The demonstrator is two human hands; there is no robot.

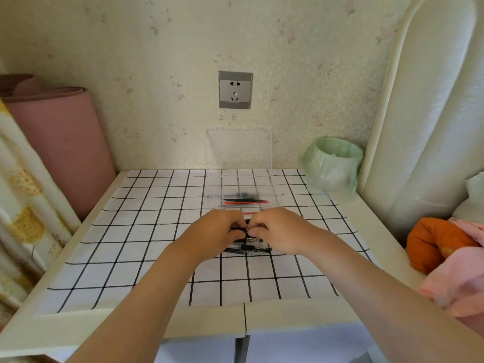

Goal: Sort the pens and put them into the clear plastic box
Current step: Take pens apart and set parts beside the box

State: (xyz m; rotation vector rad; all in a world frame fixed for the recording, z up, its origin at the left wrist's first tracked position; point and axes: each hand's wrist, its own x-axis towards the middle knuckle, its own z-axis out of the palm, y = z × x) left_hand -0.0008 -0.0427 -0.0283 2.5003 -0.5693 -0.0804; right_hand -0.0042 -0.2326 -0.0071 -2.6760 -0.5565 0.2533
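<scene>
Both hands meet mid-table, knuckles up. The left hand (217,229) and right hand (277,229) each have their fingers curled in, pinching the same black pen (239,229) between them, 1 hand per end. The fingers hide most of it, so I can't tell if it's 1 pen or a few.

Right under the hands there's a small pile of loose pens (252,248) lying on the checked tablecloth (131,231), mostly black with clear barrels.

The clear plastic box (230,183) sits just behind the hands, toward the wall, with its lid (239,148) flipped up and leaning on the wallpaper. Inside it are a few thin black and red pens (246,201), lying side by side, left to right.

Off to the right by the wall there's a bin with a green bag (332,163), and a wall socket (235,89) above the box.
</scene>
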